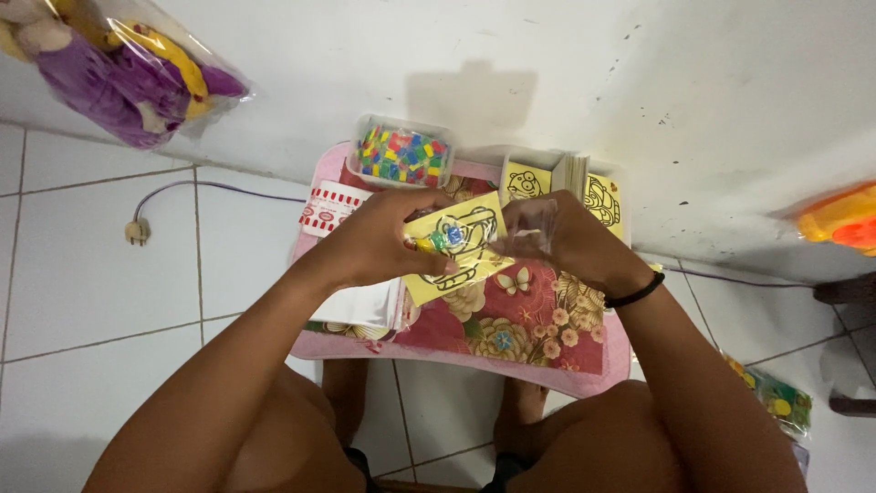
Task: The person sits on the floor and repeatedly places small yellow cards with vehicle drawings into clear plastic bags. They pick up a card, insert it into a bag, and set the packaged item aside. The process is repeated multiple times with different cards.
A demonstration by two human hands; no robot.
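My left hand (383, 239) holds a yellow card (461, 258) with a black outline drawing, and a few small coloured pieces rest on it near my fingers. My right hand (566, 239) pinches a clear plastic sleeve (534, 226) at the card's right edge. Both hands hover over a small pink table with a floral top (511, 319). A clear tub of mixed coloured pieces (403, 153) stands at the table's far edge. Beside it, a box holds more yellow outline cards (525, 181).
A white and red packet (330, 208) lies at the table's left corner, a white stack (360, 306) below it. A bagged purple plush toy (119, 68) sits top left, a plug and cable (137, 231) on the tiled floor, an orange toy (844, 219) at right.
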